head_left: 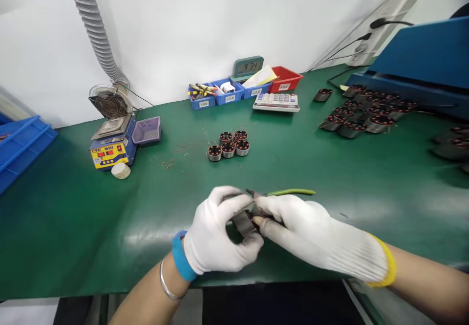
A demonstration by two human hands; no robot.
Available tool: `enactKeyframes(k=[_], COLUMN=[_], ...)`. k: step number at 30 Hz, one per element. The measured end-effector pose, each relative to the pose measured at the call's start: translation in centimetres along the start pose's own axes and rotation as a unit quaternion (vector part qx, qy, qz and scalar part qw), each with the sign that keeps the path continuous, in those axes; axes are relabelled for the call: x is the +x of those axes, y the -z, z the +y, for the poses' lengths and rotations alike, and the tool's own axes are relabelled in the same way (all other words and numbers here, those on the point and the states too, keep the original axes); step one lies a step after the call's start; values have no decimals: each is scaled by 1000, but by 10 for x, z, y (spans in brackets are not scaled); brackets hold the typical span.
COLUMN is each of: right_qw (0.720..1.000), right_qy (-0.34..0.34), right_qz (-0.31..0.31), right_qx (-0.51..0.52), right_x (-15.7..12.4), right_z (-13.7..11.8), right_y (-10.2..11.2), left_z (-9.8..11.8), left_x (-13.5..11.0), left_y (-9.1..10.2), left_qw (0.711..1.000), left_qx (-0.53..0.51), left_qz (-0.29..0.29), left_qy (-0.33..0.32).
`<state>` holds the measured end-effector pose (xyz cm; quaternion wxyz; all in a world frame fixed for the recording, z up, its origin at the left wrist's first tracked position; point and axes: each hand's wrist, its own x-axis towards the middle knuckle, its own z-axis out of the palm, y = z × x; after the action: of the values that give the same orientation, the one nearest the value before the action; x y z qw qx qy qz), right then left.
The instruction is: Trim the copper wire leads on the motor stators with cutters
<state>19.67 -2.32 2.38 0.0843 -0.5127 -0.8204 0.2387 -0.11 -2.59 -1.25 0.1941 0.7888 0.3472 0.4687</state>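
My left hand (222, 232), in a white glove, curls round a grey metal motor stator (245, 224) and holds it tilted above the green table. At the stator's open end, the thumb and fingers of my gloved right hand (293, 222) are pinched together. What lies between those right fingertips is hidden. Just beyond my hands, pliers (289, 192) with green handles lie on the table, their jaws partly behind my fingers. Farther off, a small group of stators (227, 149) with copper windings stands upright, with loose wire scraps (167, 164) to its left.
A solder pot (113, 151) stands at the left by a purple tray (146, 130). Along the wall are blue bins (229, 99), a red bin (286, 79), a clock (248, 66) and a calculator (276, 102). Several more stators (379, 123) crowd the right, before a blue machine (421, 61).
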Motion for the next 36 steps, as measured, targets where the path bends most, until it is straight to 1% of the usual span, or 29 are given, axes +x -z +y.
enactKeyframes(k=[1,3,5,9,12,15,16,17,18,19,21,22,24,25,26,27,28,29,30,31,32,33,34,35,36], right_qw=[1000,999,997,994,990,977,972,967,965,968,984,992,994,991,989,990,992,992,986,973,955,937,926,921,922], right_qy=[1,3,10,40,72,143,162,169,162,136,42,-14,-105,-130,-143,-142,-124,-87,-29,41,111,164,195,201,190], right_qz=[-5,-17,-13,3,31,57,64,69,74,77,70,54,10,-10,-19,-4,34,87,146,198,233,247,241,224,200], right_qx=[-13,-41,-73,-101,-120,-146,-161,-178,-191,-196,-157,-112,-18,14,26,18,-3,-35,-71,-109,-147,-183,-217,-248,-272], right_x=[0,1,1,-1,-3,-5,-5,-5,-4,-4,-3,-2,-3,-5,-7,-9,-12,-14,-16,-17,-17,-15,-12,-8,-3], right_z=[0,0,2,10,15,18,17,16,14,11,7,5,5,7,10,14,18,21,23,24,24,23,21,18,15], right_y=[0,0,-3,-8,-10,-15,-17,-19,-21,-24,-28,-30,-33,-34,-35,-34,-34,-32,-31,-29,-28,-28,-29,-30,-33], left_z=[-2,-8,-14,-17,-16,-15,-16,-16,-16,-17,-18,-19,-20,-20,-20,-19,-18,-17,-16,-15,-14,-14,-13,-13,-13], left_x=[0,1,3,6,9,9,8,7,6,5,3,2,2,1,1,1,1,2,2,2,3,3,3,3,3], left_y=[2,4,5,3,2,1,0,-1,-3,-5,-9,-10,-14,-15,-15,-15,-15,-13,-11,-9,-6,-4,-2,-1,0], left_qw=[999,991,981,973,960,950,951,956,962,965,961,955,935,925,917,913,914,919,926,933,940,945,947,949,949], left_qx=[10,14,7,-33,-38,3,28,61,100,140,209,237,280,294,300,298,287,267,243,217,195,179,171,169,169], left_qz=[-36,-125,-181,-212,-260,-296,-292,-274,-245,-215,-175,-173,-205,-226,-244,-257,-264,-266,-263,-257,-245,-232,-219,-209,-202], left_qy=[2,35,66,81,97,103,98,89,73,56,37,41,70,85,96,104,110,115,120,127,137,148,159,168,172])
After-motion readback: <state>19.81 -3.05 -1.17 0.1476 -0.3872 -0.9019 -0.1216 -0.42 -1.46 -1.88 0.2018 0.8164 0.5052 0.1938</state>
